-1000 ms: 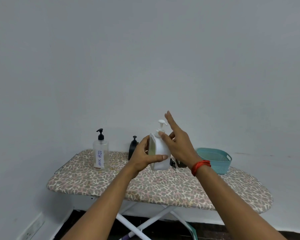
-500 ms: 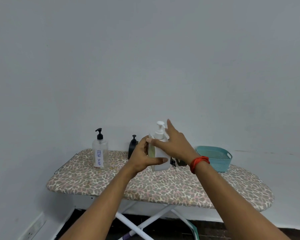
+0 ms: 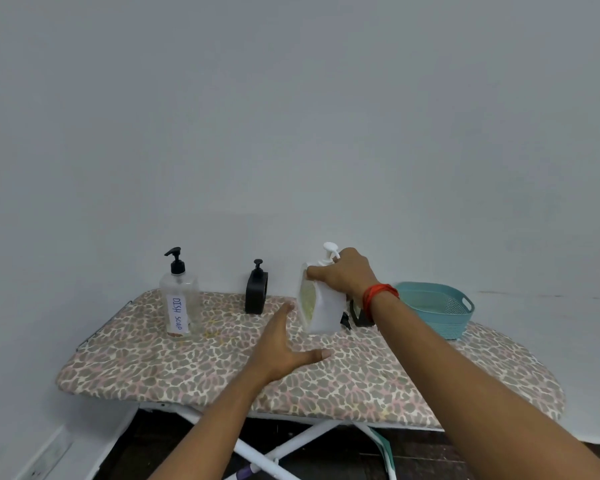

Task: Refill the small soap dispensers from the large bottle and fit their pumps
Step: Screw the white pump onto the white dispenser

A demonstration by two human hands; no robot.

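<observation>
On the leopard-print ironing board [image 3: 187, 368], the white dispenser [image 3: 321, 306] leans a little, and my right hand [image 3: 347, 275] grips it from above, fingers curled round its shoulder just under the white pump [image 3: 329, 251]. My left hand [image 3: 281, 344] is spread wide and holds nothing. It hovers low, just left of the white dispenser and nearer to me, with the thumb pointing toward its base but apart from it.

Well to the left of the white dispenser stands the clear bottle [image 3: 179, 303], labelled DISH SOAP, upright with a black pump on. Between the two, further back, is a small black dispenser [image 3: 256, 292], also upright. To the right of the white dispenser sits a teal basket [image 3: 437, 306].

I cannot tell whether the white dispenser's base rests on the cover or hangs just above it. Behind it, a dark object [image 3: 359, 315] is mostly hidden by the dispenser and my right wrist, with its red band [image 3: 378, 296], and I cannot make out what it is.
</observation>
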